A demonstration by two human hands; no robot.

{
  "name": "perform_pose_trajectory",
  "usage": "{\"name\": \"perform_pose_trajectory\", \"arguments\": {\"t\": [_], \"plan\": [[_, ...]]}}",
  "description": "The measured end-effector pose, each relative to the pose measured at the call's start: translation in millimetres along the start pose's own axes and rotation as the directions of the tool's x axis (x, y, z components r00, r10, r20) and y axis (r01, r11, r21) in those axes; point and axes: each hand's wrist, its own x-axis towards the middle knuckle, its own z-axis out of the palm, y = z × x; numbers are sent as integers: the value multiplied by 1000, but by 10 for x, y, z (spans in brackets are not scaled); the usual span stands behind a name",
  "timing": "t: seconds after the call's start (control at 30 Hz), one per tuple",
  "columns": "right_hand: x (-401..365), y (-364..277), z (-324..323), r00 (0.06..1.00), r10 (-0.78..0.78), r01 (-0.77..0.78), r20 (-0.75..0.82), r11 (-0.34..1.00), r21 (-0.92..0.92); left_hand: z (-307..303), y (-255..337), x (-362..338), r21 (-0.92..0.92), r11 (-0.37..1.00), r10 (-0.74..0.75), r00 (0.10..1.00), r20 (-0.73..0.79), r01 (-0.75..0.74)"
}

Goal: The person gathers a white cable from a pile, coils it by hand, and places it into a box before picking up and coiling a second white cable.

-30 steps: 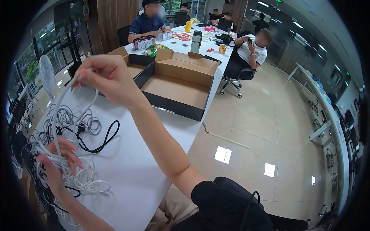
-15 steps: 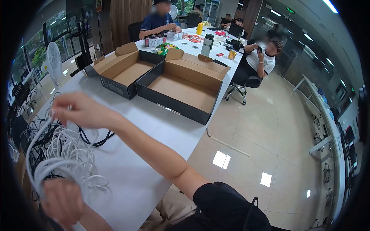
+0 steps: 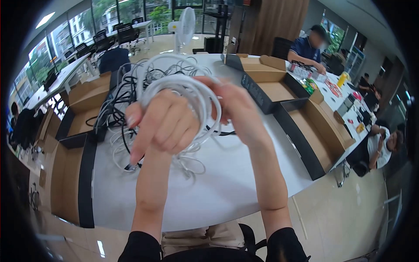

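We have a white cable (image 3: 174,83) gathered into a coil of several rounds, raised over the bench (image 3: 218,187) around and behind our left hand (image 3: 168,124). That much of the cable looks wound, though not finished off: one wide loop stands out above the other rounds, the strands spread unevenly, and we see no tie around them. Beyond and beneath it, a tangled heap of black and grey cords (image 3: 126,89) lies unsorted, with loose white loops (image 3: 192,163) spilling nearer to us. So one coil is well formed, by our judgement, and most of the heap is loose.

Our left forearm rises nearly upright from the near edge, the back of the hand towards us, fingers bent down and thumb out to the side. Its grip is partly curled at the coil, but the palm is hidden, so we cannot tell how firmly it closes. Our right hand (image 3: 238,107) comes up from the other side, the forearm leaning inward and the wrist bent towards the coil's right side. Its fingers are at the strands, blurred and partly covered; we cannot tell whether that grip is narrow or pinching one.
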Motion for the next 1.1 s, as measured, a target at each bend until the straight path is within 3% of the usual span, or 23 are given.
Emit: {"name": "perform_pose_trajectory", "arguments": {"t": [0.03, 0.13, 0.23, 0.37, 0.47, 0.5, 0.6, 0.63, 0.77, 0.83, 0.87, 0.93, 1.0, 1.03, 1.07, 1.1], "plan": [[-7, 2, -25, 999, -36, 36, -5, 999, -8, -21, 21, -61, -24, 1000, -4, 1000, 16, 4], [-24, 8, -84, 988, -154, 154, 4, 983, -104, 100, -1, -181, 37, 999, 48, 967, -249, -40], [-1, 36, 51, 973, -205, 162, -109, 935, -317, -12, -36, -195, 14, 998, -59, 980, -190, 63], [56, 96, -99, 920, -385, 321, -71, 846, -425, 88, -46, -281, 155, 969, -101, 878, -469, 194], [24, 37, -179, 862, -490, 367, -131, 780, -506, 107, -124, -299, 384, 903, 177, 650, -739, 191], [9, -21, -178, 844, -509, 371, -167, 780, -505, 86, -164, -279, 401, 885, 248, 489, -836, 237], [21, -23, -263, 823, -525, 371, -218, 787, -493, 49, -265, -188, 424, 875, 337, 335, -880, 234], [32, -18, -276, 827, -519, 369, -219, 793, -485, 86, -260, -100, 430, 853, 352, 282, -892, 295], [-11, -78, -275, 851, -511, 412, -121, 793, -450, 193, -181, -49, 425, 845, 286, 397, -872, 324], [-44, -68, -307, 881, -468, 425, -72, 849, -313, 293, -130, 28, 404, 866, 254, 436, -864, 296], [-55, -57, -322, 893, -448, 425, -44, 872, -243, 352, -104, 91, 417, 885, 294, 450, -843, 205], [-39, 7, -346, 960, -268, 277, 76, 950, -143, 486, -32, 199, 463, 884, 377, 492, -785, 61], [77, 219, -181, 968, -211, 244, 133, 912, -328, 672, 72, 295, 558, 829, 489, 531, -692, -36], [161, 429, -106, 966, -107, 204, 236, 875, -439, 786, 114, 349, 613, 786, 553, 536, -639, -81], [195, 604, 7, 940, -15, 197, 342, 842, -503, 893, 147, 406, 746, 666, 652, 489, -579, -5], [200, 700, 120, 895, 194, 112, 402, 774, -623, 991, 182, 461, 848, 524, 739, 453, -498, 79]]}}
